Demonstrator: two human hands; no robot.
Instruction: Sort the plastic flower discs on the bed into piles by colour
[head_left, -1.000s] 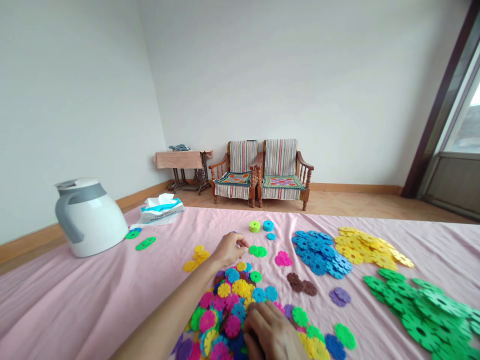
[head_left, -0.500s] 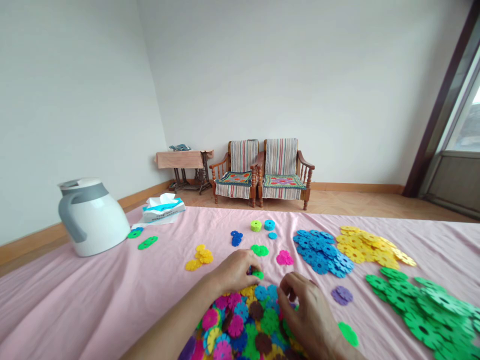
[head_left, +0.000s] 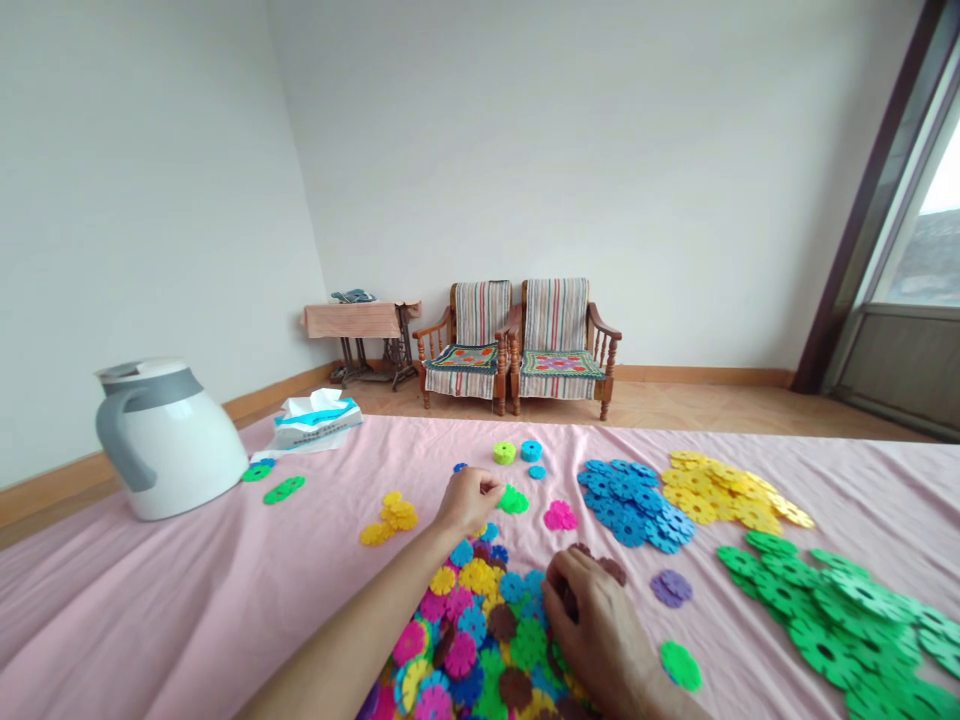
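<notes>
A mixed heap of coloured plastic snowflake discs (head_left: 487, 640) lies on the pink cloth (head_left: 187, 600) in front of me. My left hand (head_left: 469, 498) reaches past the heap, its fingers pinched on a bright green disc (head_left: 511, 499) beside a small green pair. My right hand (head_left: 596, 625) rests fingers-down at the heap's right edge, curled over brown discs (head_left: 607, 566). Sorted piles lie to the right: blue (head_left: 634, 495), yellow (head_left: 731, 488) and green (head_left: 840, 610).
Small groups sit about: yellow discs (head_left: 390, 518), pink (head_left: 559, 516), purple (head_left: 671, 587), one green disc (head_left: 681, 665). A white kettle (head_left: 161, 437) and a tissue pack (head_left: 315, 417) stand at the far left. Two wooden chairs (head_left: 517, 345) and a small table (head_left: 360, 325) stand by the far wall.
My left hand has gone forward from the heap's top with a green disc to the small green pair. My right hand stayed at the heap's right edge, over the brown discs.
</notes>
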